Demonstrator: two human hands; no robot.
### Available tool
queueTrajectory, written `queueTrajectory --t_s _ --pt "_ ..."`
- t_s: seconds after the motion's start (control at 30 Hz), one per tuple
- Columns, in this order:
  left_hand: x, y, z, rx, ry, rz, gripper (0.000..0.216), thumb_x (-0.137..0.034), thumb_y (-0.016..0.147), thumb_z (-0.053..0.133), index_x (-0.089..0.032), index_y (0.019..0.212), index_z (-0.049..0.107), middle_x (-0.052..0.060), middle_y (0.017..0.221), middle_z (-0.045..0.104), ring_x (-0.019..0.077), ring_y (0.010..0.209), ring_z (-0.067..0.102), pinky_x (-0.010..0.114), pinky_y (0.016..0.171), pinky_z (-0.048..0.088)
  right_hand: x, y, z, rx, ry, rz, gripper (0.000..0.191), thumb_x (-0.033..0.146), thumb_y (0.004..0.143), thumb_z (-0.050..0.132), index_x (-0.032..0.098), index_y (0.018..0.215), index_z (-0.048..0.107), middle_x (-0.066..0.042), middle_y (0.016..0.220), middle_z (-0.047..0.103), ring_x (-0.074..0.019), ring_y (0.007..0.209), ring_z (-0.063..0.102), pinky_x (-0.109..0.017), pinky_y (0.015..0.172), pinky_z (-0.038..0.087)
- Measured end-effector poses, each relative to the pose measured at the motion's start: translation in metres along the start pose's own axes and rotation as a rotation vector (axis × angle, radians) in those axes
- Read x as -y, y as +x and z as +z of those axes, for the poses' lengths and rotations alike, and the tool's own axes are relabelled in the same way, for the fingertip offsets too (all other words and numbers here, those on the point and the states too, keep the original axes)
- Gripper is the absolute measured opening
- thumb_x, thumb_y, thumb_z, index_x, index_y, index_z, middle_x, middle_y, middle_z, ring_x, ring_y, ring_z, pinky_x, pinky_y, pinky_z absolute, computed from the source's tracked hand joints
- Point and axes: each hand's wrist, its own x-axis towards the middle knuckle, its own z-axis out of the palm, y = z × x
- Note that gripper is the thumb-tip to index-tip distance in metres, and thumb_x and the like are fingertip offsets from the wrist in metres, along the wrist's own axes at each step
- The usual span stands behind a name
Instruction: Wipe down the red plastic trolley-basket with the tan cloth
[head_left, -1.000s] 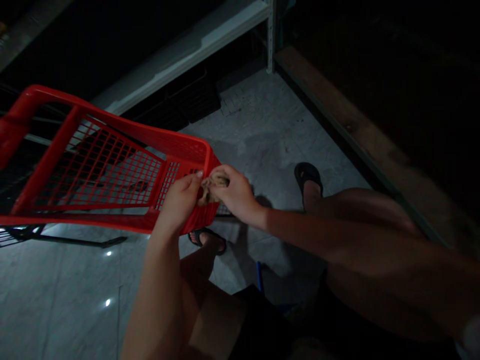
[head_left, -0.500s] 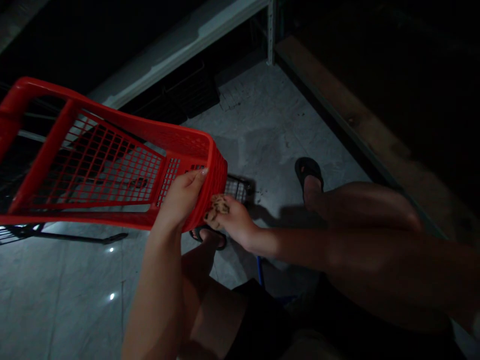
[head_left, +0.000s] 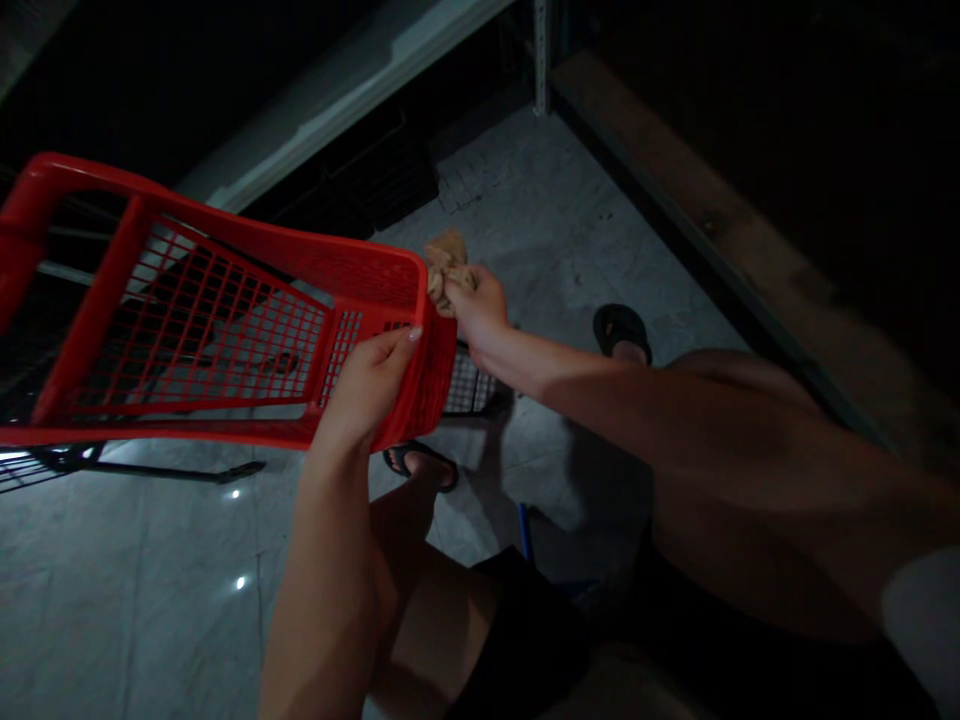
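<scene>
A red plastic shopping cart basket [head_left: 300,240] with grid sides reaches from the left edge to the middle of the view. My left hand [head_left: 367,380] grips its near end, thumb over the rim and the other fingers mostly hidden. My right hand [head_left: 484,310] is closed on a crumpled brown cloth [head_left: 448,268] at the far corner of that same end. The cloth lies against the basket's outer side or very close to it; the dim light leaves this unclear.
Black crates [head_left: 382,175] sit beneath a pale shelf beam [head_left: 360,90] with a metal post [head_left: 541,60]. A ledge [head_left: 697,220] runs along the right. My sandalled feet stand on grey floor tiles [head_left: 180,560]. Something blue [head_left: 526,530] lies between my legs.
My right hand has moved with the cloth from the basket's near lower corner up to its far corner. My left hand keeps its grip on the rim.
</scene>
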Motion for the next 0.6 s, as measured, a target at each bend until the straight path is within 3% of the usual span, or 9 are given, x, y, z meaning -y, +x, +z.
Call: queueTrajectory --t_s 0.1,0.2,0.27,0.33,0.43,0.5,0.6 --pt "0.000 -0.002 -0.003 0.015 0.024 0.010 0.045 -0.059 0.093 0.062 -0.019 0.073 0.067 0.002 0.068 0.066 0.0192 0.073 0.064 0.025 0.061 0.051 -0.018 -0.059 -0.008 0.018 0.033 0.167 0.011 0.013 0.083 0.061 0.023 0.089 0.058 0.003 0.088 0.069 -0.0120 0.081 0.065 -0.023 0.075 0.051" --pt "0.002 -0.003 -0.004 0.016 0.057 0.017 0.047 -0.061 0.093 0.061 -0.019 0.074 0.067 0.003 0.068 0.067 0.0195 0.073 0.064 0.026 0.062 0.052 -0.033 -0.111 -0.018 0.225 0.085 0.524 0.014 0.009 0.082 0.058 0.021 0.088 0.063 0.002 0.079 0.069 -0.0125 0.069 0.064 -0.025 0.066 0.051" --pt "0.003 -0.004 -0.004 0.008 0.079 0.014 0.047 -0.062 0.094 0.060 -0.019 0.076 0.068 0.004 0.069 0.068 0.0203 0.075 0.065 0.026 0.064 0.053 -0.035 -0.124 -0.020 0.307 0.134 0.708 0.014 0.008 0.085 0.056 0.019 0.085 0.064 0.001 0.074 0.068 -0.0122 0.063 0.064 -0.025 0.063 0.052" --pt "0.004 -0.004 -0.003 0.001 0.087 0.021 0.048 -0.061 0.095 0.058 -0.018 0.079 0.069 0.004 0.071 0.069 0.0208 0.077 0.065 0.026 0.065 0.054 -0.030 -0.117 -0.020 0.271 0.150 0.758 0.017 0.006 0.087 0.055 0.019 0.078 0.062 0.002 0.070 0.067 -0.0106 0.059 0.062 -0.024 0.061 0.051" --pt "0.004 -0.004 0.000 -0.009 0.089 0.047 0.047 -0.059 0.097 0.055 -0.018 0.081 0.071 0.004 0.074 0.070 0.0213 0.080 0.066 0.027 0.066 0.054 -0.011 -0.078 -0.017 0.126 0.136 0.680 0.025 0.005 0.089 0.054 0.020 0.070 0.058 0.004 0.062 0.062 -0.0095 0.055 0.058 -0.022 0.056 0.047" --pt "0.003 -0.004 0.001 -0.016 0.095 0.055 0.046 -0.057 0.097 0.054 -0.017 0.082 0.072 0.004 0.074 0.070 0.0217 0.081 0.067 0.027 0.067 0.054 0.007 -0.043 -0.015 0.059 0.159 0.573 0.026 0.008 0.092 0.056 0.021 0.070 0.055 0.006 0.061 0.059 -0.0092 0.058 0.058 -0.021 0.058 0.048" --pt "0.002 -0.005 0.001 -0.002 0.110 0.032 0.044 -0.055 0.097 0.053 -0.018 0.084 0.072 0.003 0.075 0.071 0.0211 0.080 0.066 0.027 0.067 0.053 0.029 0.003 -0.010 -0.011 0.145 0.299 0.024 0.015 0.097 0.058 0.022 0.075 0.052 0.008 0.069 0.059 -0.0071 0.067 0.058 -0.018 0.068 0.051"
